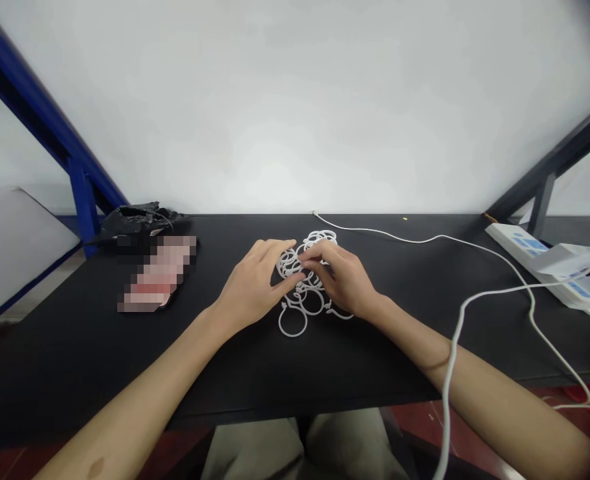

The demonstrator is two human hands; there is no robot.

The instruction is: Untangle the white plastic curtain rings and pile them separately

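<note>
A loose heap of thin white plastic rings [293, 335], each with a small knob-like joint, lies on the black table in front of me. My left hand [257, 283] is at the heap's left side, its fingers stretched forward and the thumb apart, with rings showing in the gap. From the right, my right hand [342, 273] reaches over the heap with thumb and forefinger pinched together on what looks like one white ring. The fingertips partly hide the rings there. A few rings lie nearer to me, below both hands.
A pinkish, pixelated flat object [157, 277] lies on the left beside a crumpled black plastic bag [135, 219]. A white cable [399, 237] runs across the right side and over my right forearm. White-and-blue boxes [525, 250] stand at the right on the black table [239, 373].
</note>
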